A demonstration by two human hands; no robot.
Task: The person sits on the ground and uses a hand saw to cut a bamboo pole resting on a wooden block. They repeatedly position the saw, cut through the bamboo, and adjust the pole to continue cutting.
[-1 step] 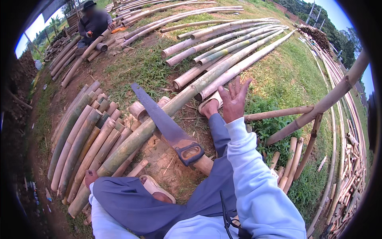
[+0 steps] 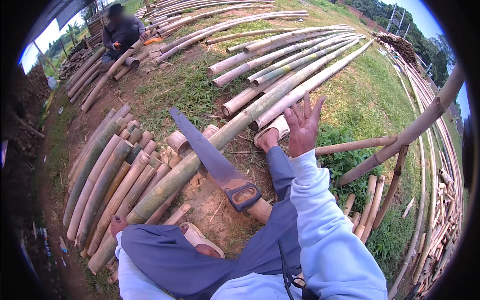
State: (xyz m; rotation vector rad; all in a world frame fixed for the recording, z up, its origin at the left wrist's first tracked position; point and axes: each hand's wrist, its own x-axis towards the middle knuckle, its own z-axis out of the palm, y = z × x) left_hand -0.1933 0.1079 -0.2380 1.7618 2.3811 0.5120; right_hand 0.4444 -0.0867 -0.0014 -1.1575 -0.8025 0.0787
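A long greenish bamboo pole (image 2: 172, 177) runs slantwise in front of me, from beside my left knee to the far right. Across it lies a hand saw (image 2: 212, 157) with a dark handle, no hand on it. My left hand (image 2: 118, 225), partly hidden behind my knee, is closed against the pole's near end. Empty and raised, my right hand (image 2: 302, 129) has its fingers spread, above and right of the saw. Under the saw handle is a wooden piece (image 2: 260, 210). A short bamboo section (image 2: 177, 141) sits just beyond the pole.
Cut bamboo lengths (image 2: 107, 185) are stacked at the left. Long poles (image 2: 280, 60) lie on the grass ahead. A bamboo frame (image 2: 400, 142) stands at my right, with more pieces (image 2: 442, 220) heaped beyond. Another person (image 2: 122, 35) sits among poles at the far left.
The view has shifted slightly, so the scene sits a little lower and further right. My right hand's fingers are spread wider. The saw still lies across the pole.
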